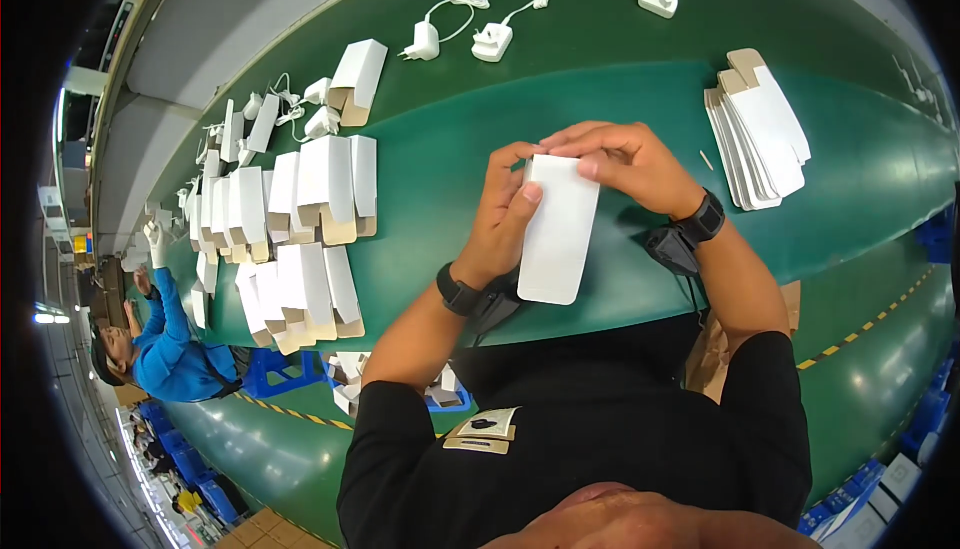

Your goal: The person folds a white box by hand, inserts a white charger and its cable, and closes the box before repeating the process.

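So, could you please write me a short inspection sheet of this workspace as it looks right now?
Surface: green bench, running away to the person's left.
Job's things: white flat carton held upright over the bench; stack of flat cartons to the right.
Clutter: rows of folded white boxes to the left, one lone box behind them.
Hands: left hand grips the carton's left edge; right hand pinches its top.
Cables: three white power adapters with bundled cords at the far edge.
Surroundings: co-worker in blue further along; blue crates below the bench.
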`<action>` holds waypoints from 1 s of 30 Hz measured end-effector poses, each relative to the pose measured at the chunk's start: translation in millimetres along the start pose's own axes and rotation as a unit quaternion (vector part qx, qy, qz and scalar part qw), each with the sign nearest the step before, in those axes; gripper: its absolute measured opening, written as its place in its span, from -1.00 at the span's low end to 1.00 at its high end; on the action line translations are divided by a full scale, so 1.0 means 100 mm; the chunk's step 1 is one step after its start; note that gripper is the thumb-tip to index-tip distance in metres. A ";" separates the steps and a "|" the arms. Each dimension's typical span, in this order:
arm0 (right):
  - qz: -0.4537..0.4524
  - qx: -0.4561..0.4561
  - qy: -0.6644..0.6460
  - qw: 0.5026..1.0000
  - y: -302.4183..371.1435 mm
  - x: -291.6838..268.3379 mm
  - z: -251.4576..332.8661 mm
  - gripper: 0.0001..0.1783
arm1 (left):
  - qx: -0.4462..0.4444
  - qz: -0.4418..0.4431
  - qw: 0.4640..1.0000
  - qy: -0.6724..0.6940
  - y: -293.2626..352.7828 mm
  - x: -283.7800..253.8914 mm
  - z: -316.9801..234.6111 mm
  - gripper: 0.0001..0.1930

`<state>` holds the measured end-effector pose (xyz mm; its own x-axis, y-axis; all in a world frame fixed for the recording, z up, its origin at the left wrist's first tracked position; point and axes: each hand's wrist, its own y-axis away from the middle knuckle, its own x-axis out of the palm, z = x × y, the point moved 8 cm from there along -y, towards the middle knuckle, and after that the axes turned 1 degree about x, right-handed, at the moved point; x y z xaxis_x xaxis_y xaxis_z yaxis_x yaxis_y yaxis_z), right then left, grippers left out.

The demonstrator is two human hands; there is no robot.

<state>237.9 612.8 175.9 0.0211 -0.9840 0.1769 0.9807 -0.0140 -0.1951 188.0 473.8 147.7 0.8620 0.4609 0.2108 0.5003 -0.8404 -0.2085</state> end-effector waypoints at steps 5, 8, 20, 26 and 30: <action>0.032 -0.060 0.169 0.983 0.03 0.10 0.12 -0.72 | 0.008 0.012 0.999 0.041 -0.02 -0.08 0.11 -0.63; -0.013 0.054 0.142 0.988 -0.02 0.07 0.00 -0.67 | -0.016 0.000 0.997 0.069 -0.06 -0.05 0.09 -0.62; -0.067 0.064 0.140 0.986 -0.01 -0.14 0.16 -0.60 | -0.099 -0.036 0.988 0.114 -0.34 0.03 -0.03 -0.44; -0.121 -0.035 0.130 0.983 0.44 -0.27 0.63 -0.61 | -0.083 0.063 0.964 0.243 -0.41 0.21 -0.11 -0.31; -0.185 -0.099 0.337 0.918 0.89 -0.32 1.18 -0.58 | -0.019 0.109 0.969 0.221 -0.43 0.25 -0.30 -0.21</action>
<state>347.9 664.2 267.0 -0.4976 -0.7903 -0.3575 0.8400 -0.3362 -0.4259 185.7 512.7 191.0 0.8238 0.1108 0.5559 0.2989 -0.9182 -0.2599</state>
